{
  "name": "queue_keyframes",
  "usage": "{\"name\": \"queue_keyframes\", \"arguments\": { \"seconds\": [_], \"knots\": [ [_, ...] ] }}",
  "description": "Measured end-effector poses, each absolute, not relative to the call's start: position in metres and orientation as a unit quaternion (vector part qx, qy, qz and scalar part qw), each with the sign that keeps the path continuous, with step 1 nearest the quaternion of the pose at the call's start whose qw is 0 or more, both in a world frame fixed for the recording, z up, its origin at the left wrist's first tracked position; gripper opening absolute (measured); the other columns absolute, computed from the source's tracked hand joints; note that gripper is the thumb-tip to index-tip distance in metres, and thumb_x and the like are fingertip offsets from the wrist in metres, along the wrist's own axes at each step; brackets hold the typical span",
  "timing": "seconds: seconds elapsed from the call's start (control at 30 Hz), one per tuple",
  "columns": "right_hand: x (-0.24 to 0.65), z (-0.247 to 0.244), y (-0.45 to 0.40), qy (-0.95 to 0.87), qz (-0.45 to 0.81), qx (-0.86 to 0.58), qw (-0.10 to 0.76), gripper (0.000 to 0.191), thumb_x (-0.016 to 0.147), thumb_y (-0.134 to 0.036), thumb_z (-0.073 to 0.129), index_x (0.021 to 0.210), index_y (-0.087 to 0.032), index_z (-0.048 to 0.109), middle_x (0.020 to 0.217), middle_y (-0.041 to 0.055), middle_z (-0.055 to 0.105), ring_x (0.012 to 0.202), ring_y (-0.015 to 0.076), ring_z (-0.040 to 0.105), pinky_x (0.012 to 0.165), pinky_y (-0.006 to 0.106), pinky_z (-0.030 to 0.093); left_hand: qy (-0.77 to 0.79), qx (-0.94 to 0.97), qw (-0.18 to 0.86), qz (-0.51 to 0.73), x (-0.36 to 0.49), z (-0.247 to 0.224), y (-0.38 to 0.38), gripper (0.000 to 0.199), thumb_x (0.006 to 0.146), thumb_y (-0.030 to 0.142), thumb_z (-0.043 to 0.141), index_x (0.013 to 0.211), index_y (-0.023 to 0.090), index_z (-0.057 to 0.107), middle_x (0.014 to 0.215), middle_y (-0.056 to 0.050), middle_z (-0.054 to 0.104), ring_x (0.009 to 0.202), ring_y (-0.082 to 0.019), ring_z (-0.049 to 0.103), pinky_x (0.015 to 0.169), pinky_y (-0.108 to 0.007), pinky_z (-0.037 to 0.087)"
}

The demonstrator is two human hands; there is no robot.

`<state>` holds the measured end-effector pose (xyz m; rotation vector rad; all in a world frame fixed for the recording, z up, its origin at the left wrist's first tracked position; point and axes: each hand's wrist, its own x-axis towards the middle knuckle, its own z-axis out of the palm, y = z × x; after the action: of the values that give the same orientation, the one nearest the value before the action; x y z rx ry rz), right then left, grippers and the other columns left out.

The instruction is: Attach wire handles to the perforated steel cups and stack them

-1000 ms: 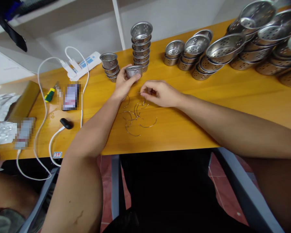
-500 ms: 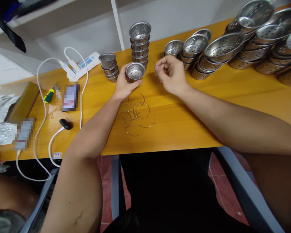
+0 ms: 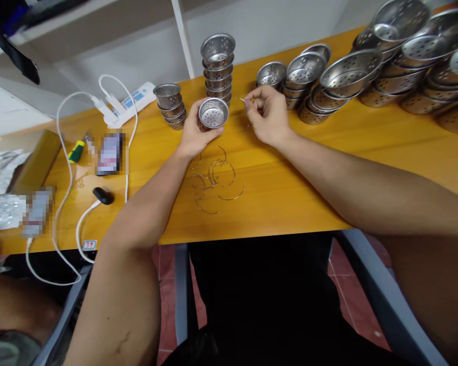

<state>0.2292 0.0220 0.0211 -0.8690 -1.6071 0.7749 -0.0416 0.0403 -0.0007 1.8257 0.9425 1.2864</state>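
My left hand (image 3: 195,133) is wrapped round a small perforated metal cup (image 3: 213,113), its open top tilted toward me. Right of it, my right hand (image 3: 266,114) pinches a thin wire (image 3: 241,99) between thumb and forefinger; the tip points toward the cup without touching it, and the rest is mostly hidden by the fingers. Several curved wire pieces (image 3: 231,195) lie loosely on the table below the cup. Just behind my left hand stand a tall stack of perforated cups (image 3: 218,51) and a shorter stack of cups (image 3: 168,96).
More stacked perforated cups (image 3: 351,76) fill the table's right rear. To the left are a power strip (image 3: 133,104) with white cables, a green-yellow object (image 3: 76,151), a blurred-out phone (image 3: 110,152), a black plug-like piece (image 3: 103,195) and a cardboard box (image 3: 38,162). Another person's leg shows lower left.
The wire in my right hand has turned from nearly upright to pointing left toward the cup. My left hand tips the cup slightly more toward me.
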Motion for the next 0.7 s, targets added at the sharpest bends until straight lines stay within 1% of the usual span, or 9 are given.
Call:
{"name": "queue_keyframes", "arguments": {
  "seconds": [0.1, 0.2, 0.3, 0.43, 0.6, 0.7],
  "knots": [
    [0.229, 0.019, 0.022, -0.685, 0.317, -0.367, 0.543, 0.082, 0.094, -0.114, 0.063, 0.111, -0.034, 0.058, 0.070, -0.0062, 0.044, 0.073, 0.0203, 0.034, 0.074, 0.045, 0.029, 0.361, 0.708, 0.345, 0.500, -0.044, -0.002, 0.042, 0.122, 0.061, 0.089, 0.111, 0.157, 0.032, 0.061, 0.164, -0.012, 0.068, 0.167, -0.041, 0.064, 0.151, -0.063, 0.044],
    [0.228, 0.016, 0.021, -0.686, 0.318, -0.363, 0.545, 0.079, 0.096, -0.111, 0.064, 0.112, -0.034, 0.058, 0.069, -0.0054, 0.045, 0.078, 0.0219, 0.034, 0.077, 0.045, 0.028, 0.355, 0.711, 0.340, 0.502, -0.046, -0.002, 0.042, 0.121, 0.063, 0.089, 0.110, 0.157, 0.031, 0.061, 0.162, -0.013, 0.068, 0.165, -0.041, 0.065, 0.150, -0.063, 0.045],
    [0.227, 0.017, 0.019, -0.691, 0.316, -0.361, 0.541, 0.076, 0.099, -0.109, 0.063, 0.112, -0.034, 0.059, 0.071, -0.0043, 0.046, 0.077, 0.0228, 0.035, 0.078, 0.046, 0.029, 0.360, 0.715, 0.337, 0.495, -0.046, -0.003, 0.042, 0.121, 0.063, 0.091, 0.108, 0.157, 0.032, 0.062, 0.163, -0.013, 0.068, 0.165, -0.042, 0.064, 0.149, -0.063, 0.046],
    [0.227, 0.020, 0.016, -0.700, 0.310, -0.357, 0.534, 0.073, 0.100, -0.107, 0.061, 0.114, -0.036, 0.060, 0.070, -0.0034, 0.046, 0.078, 0.0241, 0.034, 0.077, 0.046, 0.028, 0.342, 0.719, 0.347, 0.495, -0.044, -0.004, 0.042, 0.128, 0.060, 0.096, 0.108, 0.159, 0.032, 0.060, 0.163, -0.013, 0.067, 0.165, -0.042, 0.065, 0.147, -0.063, 0.048],
    [0.226, 0.028, 0.010, -0.698, 0.309, -0.352, 0.541, 0.077, 0.099, -0.109, 0.063, 0.113, -0.033, 0.063, 0.074, -0.0034, 0.049, 0.071, 0.0210, 0.037, 0.074, 0.046, 0.033, 0.339, 0.713, 0.367, 0.492, -0.042, -0.002, 0.041, 0.123, 0.060, 0.092, 0.111, 0.156, 0.030, 0.065, 0.157, -0.012, 0.072, 0.162, -0.042, 0.068, 0.146, -0.065, 0.048],
    [0.223, 0.035, 0.002, -0.709, 0.303, -0.354, 0.530, 0.070, 0.103, -0.104, 0.064, 0.112, -0.035, 0.063, 0.075, -0.0021, 0.051, 0.073, 0.0229, 0.039, 0.074, 0.047, 0.037, 0.351, 0.714, 0.371, 0.478, -0.043, 0.002, 0.036, 0.111, 0.065, 0.083, 0.112, 0.151, 0.028, 0.069, 0.153, -0.012, 0.075, 0.161, -0.044, 0.067, 0.147, -0.067, 0.045]
  ]
}}
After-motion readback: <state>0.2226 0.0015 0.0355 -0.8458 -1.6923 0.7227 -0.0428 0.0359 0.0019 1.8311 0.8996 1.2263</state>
